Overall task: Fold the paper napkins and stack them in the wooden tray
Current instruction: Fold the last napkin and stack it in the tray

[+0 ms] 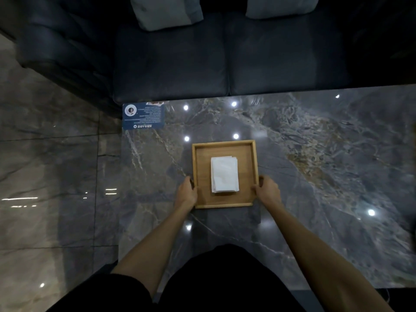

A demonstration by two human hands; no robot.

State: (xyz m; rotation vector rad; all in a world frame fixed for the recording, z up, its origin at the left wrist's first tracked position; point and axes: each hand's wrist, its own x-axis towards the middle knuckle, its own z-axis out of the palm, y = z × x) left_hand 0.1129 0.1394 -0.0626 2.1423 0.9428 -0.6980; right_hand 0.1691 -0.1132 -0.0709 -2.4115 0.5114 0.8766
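A square wooden tray rests on the dark marble table. Inside it lies a neat stack of folded white paper napkins, slightly right of the tray's middle. My left hand grips the tray's left rim near the front corner. On the opposite side, my right hand grips the right rim. Both thumbs hook over the rim edges.
A blue printed card lies at the table's far left corner. A dark leather sofa with two grey cushions stands just beyond the table's far edge. Glossy tiled floor runs along the table's left side.
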